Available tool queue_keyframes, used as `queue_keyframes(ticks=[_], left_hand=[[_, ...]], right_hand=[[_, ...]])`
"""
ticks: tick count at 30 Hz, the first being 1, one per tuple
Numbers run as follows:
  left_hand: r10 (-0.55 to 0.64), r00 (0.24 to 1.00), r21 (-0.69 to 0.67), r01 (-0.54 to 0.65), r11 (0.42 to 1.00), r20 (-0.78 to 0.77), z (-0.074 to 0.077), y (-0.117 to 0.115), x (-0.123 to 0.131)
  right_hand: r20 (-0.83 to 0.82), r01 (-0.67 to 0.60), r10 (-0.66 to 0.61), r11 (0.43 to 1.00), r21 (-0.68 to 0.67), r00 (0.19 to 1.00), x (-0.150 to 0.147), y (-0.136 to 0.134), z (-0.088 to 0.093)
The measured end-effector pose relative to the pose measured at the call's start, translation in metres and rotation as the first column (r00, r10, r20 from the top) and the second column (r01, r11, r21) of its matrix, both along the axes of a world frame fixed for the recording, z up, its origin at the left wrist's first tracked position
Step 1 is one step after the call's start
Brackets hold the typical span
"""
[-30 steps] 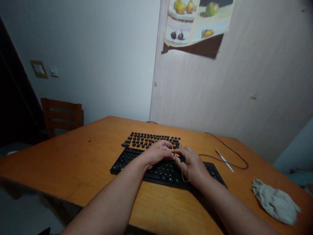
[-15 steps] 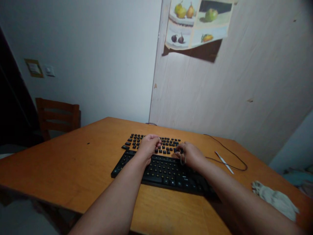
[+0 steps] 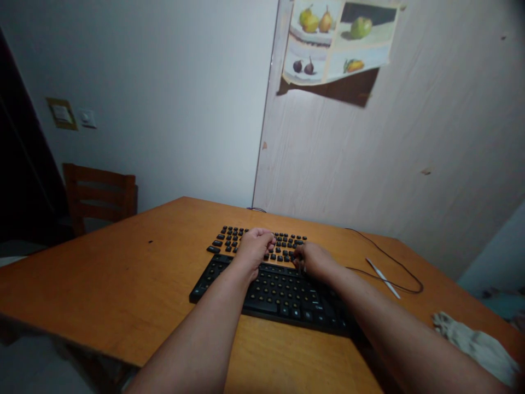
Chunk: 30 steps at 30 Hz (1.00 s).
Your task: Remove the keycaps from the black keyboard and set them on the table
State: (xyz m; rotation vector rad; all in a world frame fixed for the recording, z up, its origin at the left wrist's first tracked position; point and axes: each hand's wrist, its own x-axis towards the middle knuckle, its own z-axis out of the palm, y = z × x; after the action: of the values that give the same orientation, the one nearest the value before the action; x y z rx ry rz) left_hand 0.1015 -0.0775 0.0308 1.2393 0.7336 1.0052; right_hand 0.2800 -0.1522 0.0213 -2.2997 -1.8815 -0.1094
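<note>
A black keyboard [image 3: 266,298] lies on the wooden table, and many of its key positions show small bare studs. Behind it, loose black keycaps [image 3: 217,243] are laid out in rows. My left hand [image 3: 255,249] is over the middle of these rows, its fingers curled together; anything between them is too small to make out. At the right end of the keycaps, by the keyboard's back edge, my right hand [image 3: 312,259] has its fingertips pinched, and what they hold is hidden.
A white pen [image 3: 383,278] and a dark cable [image 3: 396,254] lie at the right. Nearer the right edge is a crumpled pale cloth [image 3: 471,342]. A wooden chair [image 3: 98,194] stands behind the table at the left.
The view has shifted slightly. My right hand has turned a little, with its fingertips drawn in near the keycaps; my left hand keeps nearly the same curled pose.
</note>
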Motion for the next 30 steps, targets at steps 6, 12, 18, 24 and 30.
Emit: queue_keyframes(ticks=[6,12,18,24,30], left_hand=[[-0.016,1.0,0.024,0.016,1.0,-0.017,-0.002,0.0,0.001],[-0.018,1.0,0.035,0.018,0.999,-0.019,0.0,-0.002,0.001],[-0.03,0.999,0.066,0.032,0.997,-0.037,-0.001,-0.003,0.001],[-0.086,0.991,0.12,0.098,0.988,-0.098,0.0,-0.009,0.003],[-0.167,0.97,0.175,0.198,0.965,-0.176,-0.001,-0.017,0.003]], right_hand=[[-0.013,-0.006,0.007,1.0,0.02,1.0,-0.003,-0.001,0.001],[-0.05,-0.013,0.016,0.998,0.057,0.999,0.003,-0.007,0.011],[-0.392,-0.034,0.137,0.965,0.259,0.91,0.0,-0.037,0.034],[-0.79,-0.017,0.089,0.995,0.099,0.607,-0.022,-0.083,0.044],[-0.829,-0.067,0.107,0.994,0.083,0.549,-0.022,-0.102,0.037]])
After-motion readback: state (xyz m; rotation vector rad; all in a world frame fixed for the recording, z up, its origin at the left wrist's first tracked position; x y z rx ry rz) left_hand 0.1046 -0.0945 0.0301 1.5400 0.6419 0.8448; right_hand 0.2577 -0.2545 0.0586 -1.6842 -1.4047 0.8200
